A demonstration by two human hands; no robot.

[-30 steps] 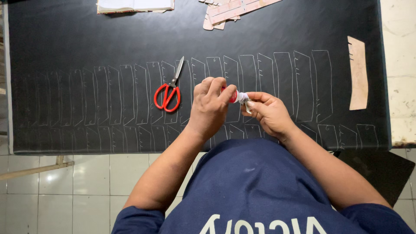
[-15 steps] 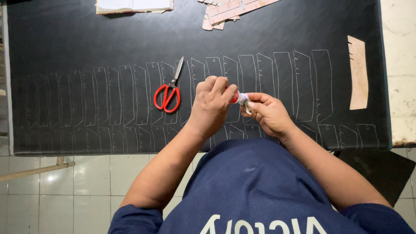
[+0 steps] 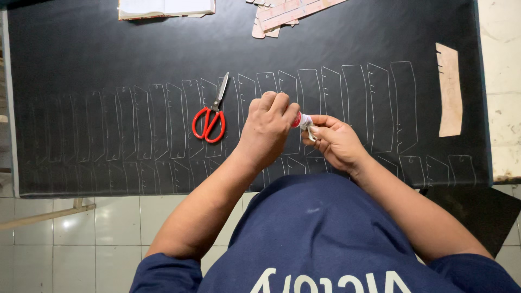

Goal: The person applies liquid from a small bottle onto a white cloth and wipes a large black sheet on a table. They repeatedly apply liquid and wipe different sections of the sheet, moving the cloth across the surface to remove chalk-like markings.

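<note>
My left hand (image 3: 269, 127) and my right hand (image 3: 336, 142) meet over the near middle of a black sheet (image 3: 108, 54) that lies flat and is covered with white chalk outlines of long narrow shapes. Between the fingertips of both hands sits a small red and white object (image 3: 302, 120), mostly hidden by my fingers; what it is I cannot make out. Red-handled scissors (image 3: 210, 116) lie shut on the sheet just left of my left hand.
A tan pattern piece (image 3: 449, 97) lies on the sheet at the right. More tan pieces (image 3: 287, 13) and an open book (image 3: 165, 7) rest at the far edge. White floor tiles (image 3: 108, 228) show below the sheet's near edge.
My hands stay in the same spot; the fingers have shifted slightly around the small red and white object.
</note>
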